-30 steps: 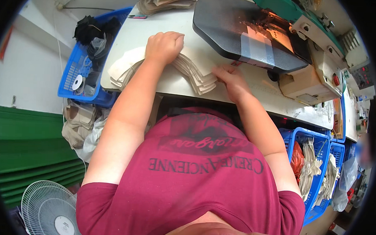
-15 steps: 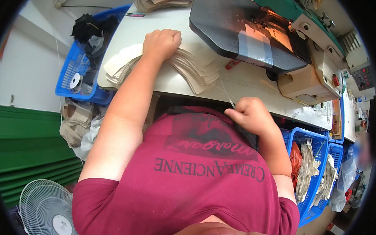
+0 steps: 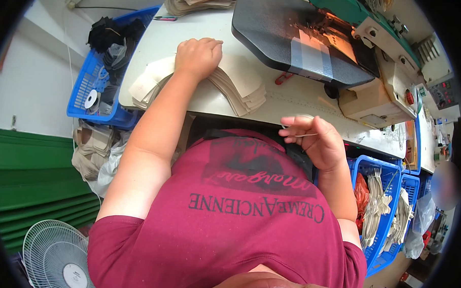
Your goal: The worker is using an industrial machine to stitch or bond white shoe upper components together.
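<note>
My left hand [image 3: 197, 56] is closed over the middle of a stack of curved cream pieces [image 3: 237, 86] and presses it on the white table near the front edge. The stack fans out on both sides of my wrist; whether the pieces are cloth or card I cannot tell. Off the table's edge, before my belly, my right hand [image 3: 319, 142] is raised with its fingers loosely bent. A thin pale cord [image 3: 306, 135] loops about its fingers.
Right of the stack stands a sewing machine [image 3: 379, 98] with a dark plate [image 3: 275, 31]. A red tool [image 3: 283, 79] lies beneath the plate's edge. More cream pieces [image 3: 195, 1] are piled at the back. Blue baskets [image 3: 85, 90] flank the table; a fan [image 3: 59, 255] is lower left.
The cord that ran taut from the stack to my right hand is now off the stack and looped at my fingers. My right hand has turned and loosened. My left hand stays on the stack.
</note>
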Demonstrator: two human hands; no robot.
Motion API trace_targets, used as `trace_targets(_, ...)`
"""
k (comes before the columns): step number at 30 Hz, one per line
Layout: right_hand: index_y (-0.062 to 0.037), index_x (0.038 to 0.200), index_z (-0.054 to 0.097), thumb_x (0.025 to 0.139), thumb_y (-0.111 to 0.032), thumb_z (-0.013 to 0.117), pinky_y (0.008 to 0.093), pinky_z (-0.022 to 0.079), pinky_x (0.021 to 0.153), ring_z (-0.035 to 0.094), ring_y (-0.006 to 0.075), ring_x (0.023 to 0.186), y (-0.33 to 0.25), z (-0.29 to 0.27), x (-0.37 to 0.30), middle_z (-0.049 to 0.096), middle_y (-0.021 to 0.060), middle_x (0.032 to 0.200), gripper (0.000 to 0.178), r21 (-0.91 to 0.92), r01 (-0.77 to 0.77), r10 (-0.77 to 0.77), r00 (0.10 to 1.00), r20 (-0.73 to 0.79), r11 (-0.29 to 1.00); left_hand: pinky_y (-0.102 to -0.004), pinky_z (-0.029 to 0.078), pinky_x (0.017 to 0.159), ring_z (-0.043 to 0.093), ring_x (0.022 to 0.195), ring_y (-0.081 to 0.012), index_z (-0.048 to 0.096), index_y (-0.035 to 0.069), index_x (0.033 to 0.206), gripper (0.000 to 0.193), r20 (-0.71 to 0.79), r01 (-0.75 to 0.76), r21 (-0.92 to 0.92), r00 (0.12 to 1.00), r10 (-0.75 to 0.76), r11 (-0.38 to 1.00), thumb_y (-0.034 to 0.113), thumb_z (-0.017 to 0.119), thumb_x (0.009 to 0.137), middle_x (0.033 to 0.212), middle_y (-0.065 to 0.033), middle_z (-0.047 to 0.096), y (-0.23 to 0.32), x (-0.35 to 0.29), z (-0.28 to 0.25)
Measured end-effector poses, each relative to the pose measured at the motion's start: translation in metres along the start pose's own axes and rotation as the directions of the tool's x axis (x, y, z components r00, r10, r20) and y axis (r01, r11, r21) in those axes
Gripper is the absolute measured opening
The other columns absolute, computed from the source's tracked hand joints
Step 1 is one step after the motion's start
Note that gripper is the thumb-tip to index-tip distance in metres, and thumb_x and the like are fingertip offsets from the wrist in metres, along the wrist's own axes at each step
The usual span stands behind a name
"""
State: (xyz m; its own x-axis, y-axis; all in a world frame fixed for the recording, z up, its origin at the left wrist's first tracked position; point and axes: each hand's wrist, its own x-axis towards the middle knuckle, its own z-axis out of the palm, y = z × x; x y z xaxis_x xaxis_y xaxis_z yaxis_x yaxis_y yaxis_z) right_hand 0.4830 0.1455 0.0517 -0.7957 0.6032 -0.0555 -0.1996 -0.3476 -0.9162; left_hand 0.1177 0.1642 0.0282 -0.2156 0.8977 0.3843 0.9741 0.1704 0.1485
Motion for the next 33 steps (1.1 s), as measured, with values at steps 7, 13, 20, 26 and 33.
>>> trace_targets(7,-0.0116,0.161,-0.005,0.091,-0.037,0.07,0.0452,0.045,0.104,0.051,0.0411,0.132,0.02,0.007,0.042,0.017,0.0289,0.162,0.106,-0.136,0.02,-0.035,0.993,-0.113,0.99,-0.0443,0.049,0.09,0.067,0.093,-0.0297,0.08,0.019,0.093,0.041,0.029,-0.025,0.031,0.999,0.024,0.999,0.034,0.042,0.094,0.105,-0.0028,0.075,-0.001,0.003,-0.002)
trace_targets(13,-0.0037,0.16,0.006,0.084,-0.05,0.073,0.0455,0.035,0.115,0.04,0.0403,0.141,0.034,0.027,0.122,0.028,0.0275,0.158,0.112,-0.658,-0.021,-0.1,0.984,-0.146,0.753,-0.0432,0.05,0.087,0.066,0.095,-0.0276,0.079,0.022,0.097,0.038,0.082,-0.031,0.094,0.996,0.023,0.995,0.035,0.043,0.093,0.109,-0.0004,0.074,-0.003,0.0,-0.003)
trace_targets(20,-0.0061,0.159,0.018,0.076,-0.068,0.068,0.0462,0.031,0.117,0.036,0.0426,0.143,0.008,0.076,0.179,0.037,0.0305,0.152,0.115,-0.991,-0.008,-0.113,0.993,-0.023,0.137,-0.0428,0.052,0.08,0.068,0.087,-0.0272,0.078,0.021,0.097,0.033,-0.009,-0.11,0.125,0.994,0.112,0.986,0.031,0.048,0.09,0.105,-0.0005,0.075,-0.004,-0.003,0.0)
trace_targets(26,-0.0087,0.159,0.022,0.074,-0.057,0.075,0.0454,0.034,0.115,0.034,0.042,0.142,0.014,0.08,0.207,0.035,0.0297,0.151,0.112,-0.996,0.078,-0.043,0.996,0.076,0.044,-0.0381,0.049,0.097,0.065,0.111,-0.0263,0.068,0.011,0.126,0.038,-0.029,0.166,-0.448,0.979,-0.2,0.879,0.027,0.052,0.096,0.124,-0.0116,0.07,-0.021,0.004,0.008)
trace_targets(33,-0.0217,0.159,0.028,0.086,-0.04,0.068,0.045,0.045,0.105,0.056,0.0379,0.123,0.02,0.078,0.204,0.06,0.0245,0.129,0.085,-0.999,-0.038,-0.022,0.999,-0.038,-0.014,-0.0347,0.042,0.108,0.058,0.123,-0.021,0.057,-0.003,0.137,0.044,-0.084,0.062,-0.864,0.96,-0.266,0.499,0.02,0.058,0.099,0.133,-0.0134,0.063,-0.052,-0.035,-0.086)
